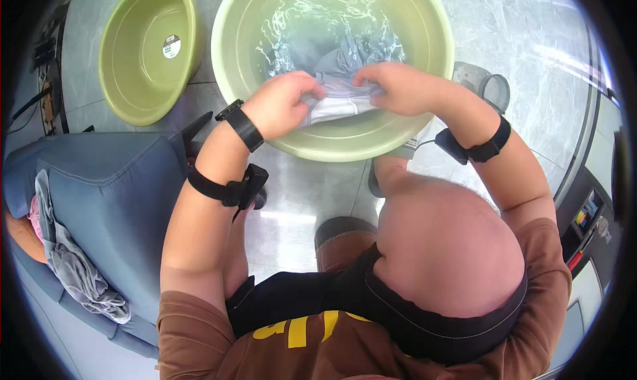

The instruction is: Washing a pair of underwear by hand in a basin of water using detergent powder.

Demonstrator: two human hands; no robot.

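A large green plastic basin (323, 148) holding water stands in front of me. A wet grey cloth garment (343, 61) lies partly in the water, and its paler band is raised near the basin's near side. My left hand (281, 101) grips the left part of this band between thumb and fingers. At the band's right part, my right hand (398, 89) pinches the cloth with bent fingers. The rest of the garment spreads into the water beyond both hands, where ripples and glare blur its outline.
A second green basin (134, 81), without water, stands at the upper left. The blue-grey sofa (109, 201) at left bears a crumpled grey cloth (79, 270). A clear container (470, 79) stands right of the large basin. My feet and legs are close below it.
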